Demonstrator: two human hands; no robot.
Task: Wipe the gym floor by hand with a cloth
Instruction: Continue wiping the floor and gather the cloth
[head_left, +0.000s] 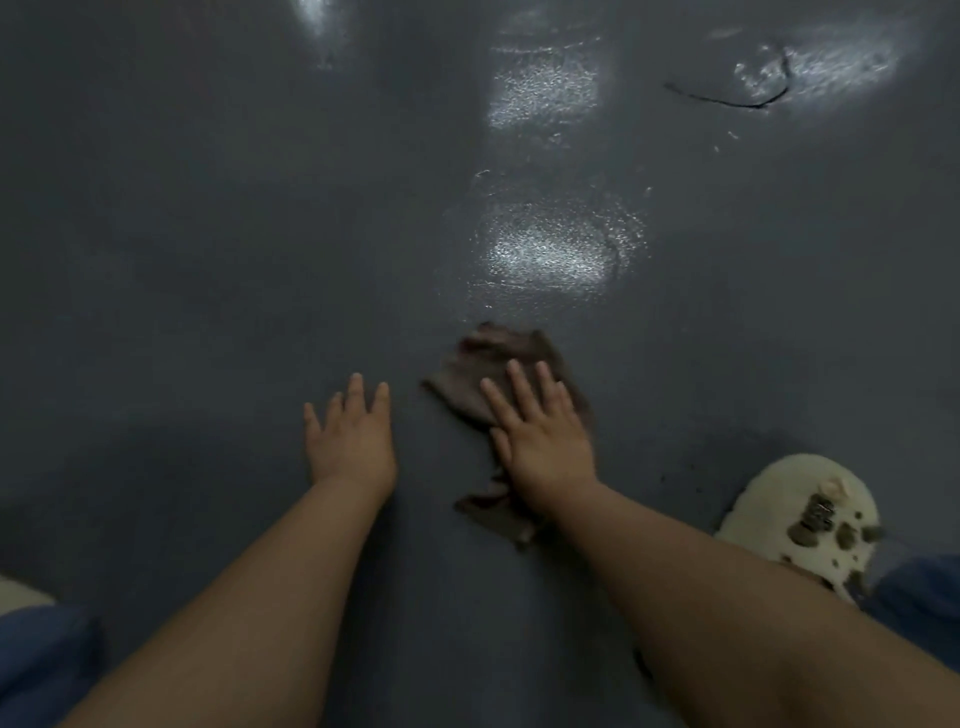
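Observation:
A crumpled brown cloth (483, 374) lies on the dark grey gym floor (208, 234) in the lower middle of the view. My right hand (540, 431) presses flat on the cloth with straight, spread fingers; cloth shows beyond the fingertips and behind the wrist. My left hand (350, 436) rests flat on the bare floor just left of the cloth, fingers straight, not touching it. A wet, shiny patch (550, 249) glistens on the floor a little ahead of the cloth.
A cream slipper (789, 504) with dark spots stands at the lower right, next to my right forearm. Blue trouser fabric (41, 660) shows at both lower corners. A thin dark curved mark (727, 101) crosses the floor at the upper right, beside more wet glare.

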